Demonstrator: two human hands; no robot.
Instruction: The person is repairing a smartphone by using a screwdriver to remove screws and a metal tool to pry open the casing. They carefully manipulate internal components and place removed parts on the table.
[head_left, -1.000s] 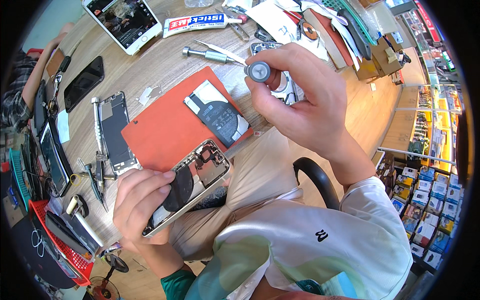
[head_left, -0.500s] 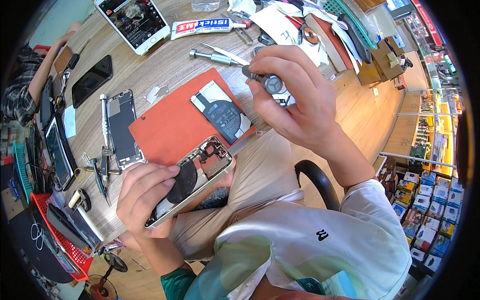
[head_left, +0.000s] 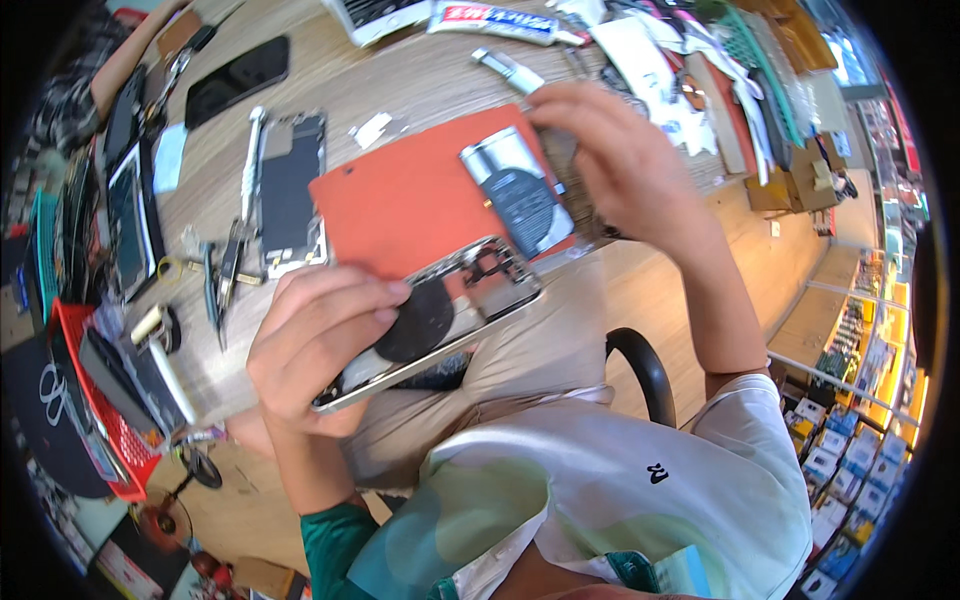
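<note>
My left hand (head_left: 322, 345) is closed around an opened phone housing (head_left: 497, 290), tilted over my lap at the near edge of the table. Bare inner parts and a round black patch (head_left: 418, 318) show inside it. Beyond the housing lies an orange mat (head_left: 400, 195) with a phone battery (head_left: 520, 200) on its right part. My right hand (head_left: 625, 165) is at the mat's far right corner, its fingers bent downward and smeared by motion; whether they hold anything is hidden. Near its fingertips lies a silver screwdriver (head_left: 507, 70).
Left of the mat lie a phone screen panel (head_left: 290, 190), several tools (head_left: 228, 265) and a black phone (head_left: 237, 80). A red basket (head_left: 95, 410) stands at the left edge. A glue tube (head_left: 495, 20) and papers (head_left: 640, 70) lie at the back. Another person's arm (head_left: 135, 55) is at far left.
My right hand has come down toward the table from its raised place; the grey cylindrical tool it held no longer shows. The view has shifted, and my left hand still grips the phone housing.
</note>
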